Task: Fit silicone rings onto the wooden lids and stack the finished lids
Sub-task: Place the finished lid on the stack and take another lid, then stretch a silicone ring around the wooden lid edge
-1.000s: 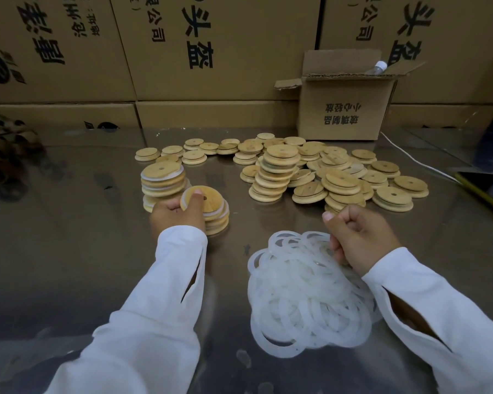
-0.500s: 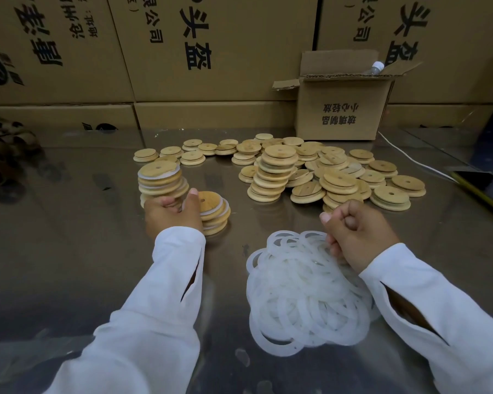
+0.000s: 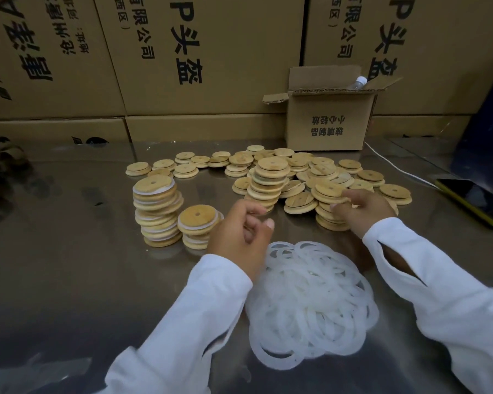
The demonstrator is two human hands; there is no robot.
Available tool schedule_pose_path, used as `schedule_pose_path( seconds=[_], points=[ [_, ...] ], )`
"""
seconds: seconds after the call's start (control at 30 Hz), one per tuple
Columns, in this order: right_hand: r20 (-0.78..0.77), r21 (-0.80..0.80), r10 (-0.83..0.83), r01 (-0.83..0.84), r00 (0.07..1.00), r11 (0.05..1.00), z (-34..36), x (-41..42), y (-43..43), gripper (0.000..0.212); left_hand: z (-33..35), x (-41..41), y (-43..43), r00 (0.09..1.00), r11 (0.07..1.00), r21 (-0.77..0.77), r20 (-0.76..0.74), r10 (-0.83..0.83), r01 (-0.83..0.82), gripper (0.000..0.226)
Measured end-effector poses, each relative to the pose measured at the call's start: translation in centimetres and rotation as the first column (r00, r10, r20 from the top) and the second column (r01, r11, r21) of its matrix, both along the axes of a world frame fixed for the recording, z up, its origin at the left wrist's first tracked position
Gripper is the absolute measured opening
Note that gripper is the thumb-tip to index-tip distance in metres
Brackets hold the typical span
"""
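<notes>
Two stacks of finished lids with white rings stand at centre left: a tall stack (image 3: 156, 209) and a short stack (image 3: 197, 226). My left hand (image 3: 239, 237) hovers just right of the short stack, fingers loosely curled and holding nothing. My right hand (image 3: 360, 207) reaches to a stack of bare wooden lids (image 3: 329, 207) and pinches its top lid (image 3: 329, 191) at the edge. A pile of white silicone rings (image 3: 310, 302) lies on the table between my forearms. More bare lids (image 3: 271, 177) are spread and stacked behind.
An open small cardboard box (image 3: 328, 123) holding a bottle (image 3: 358, 82) stands behind the lids. Large cartons (image 3: 199, 58) wall the back. A phone (image 3: 478, 200) and a white cable (image 3: 396, 166) lie at the right. The table (image 3: 69, 265) is shiny metal.
My left hand let go of the ringed lid, which now lies on the short stack, and moved right. My right hand reached forward from the rings to a bare lid stack.
</notes>
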State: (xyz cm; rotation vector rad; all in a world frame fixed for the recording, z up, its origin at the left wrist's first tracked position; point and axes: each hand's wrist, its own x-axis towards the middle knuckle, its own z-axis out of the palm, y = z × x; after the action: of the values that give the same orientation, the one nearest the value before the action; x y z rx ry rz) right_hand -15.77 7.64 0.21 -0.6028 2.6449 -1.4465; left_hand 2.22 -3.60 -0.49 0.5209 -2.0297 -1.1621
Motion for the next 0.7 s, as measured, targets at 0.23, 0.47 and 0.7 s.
schedule_pose_path(
  seconds=[0.23,0.47,0.7],
  points=[
    [-0.046,0.063,-0.045,0.048,0.998,0.997,-0.1,-2.5,-2.6,0.050,-0.6,-0.3,-0.1,0.996,0.998,-0.023,0.064,-0.064,0.066,0.020],
    [-0.208,-0.058,-0.104,0.094,0.973,0.994,-1.8,-2.7,-1.8,0.052,-0.8,-0.2,0.0,0.995,0.994,-0.072,0.056,-0.079,0.083,0.021],
    [-0.374,-0.253,0.129,-0.234,0.919,0.939,1.0,3.2,1.1,0.049,0.4,-0.4,0.1,0.996,0.949,0.302,-0.053,-0.074,0.087,0.009]
  ],
)
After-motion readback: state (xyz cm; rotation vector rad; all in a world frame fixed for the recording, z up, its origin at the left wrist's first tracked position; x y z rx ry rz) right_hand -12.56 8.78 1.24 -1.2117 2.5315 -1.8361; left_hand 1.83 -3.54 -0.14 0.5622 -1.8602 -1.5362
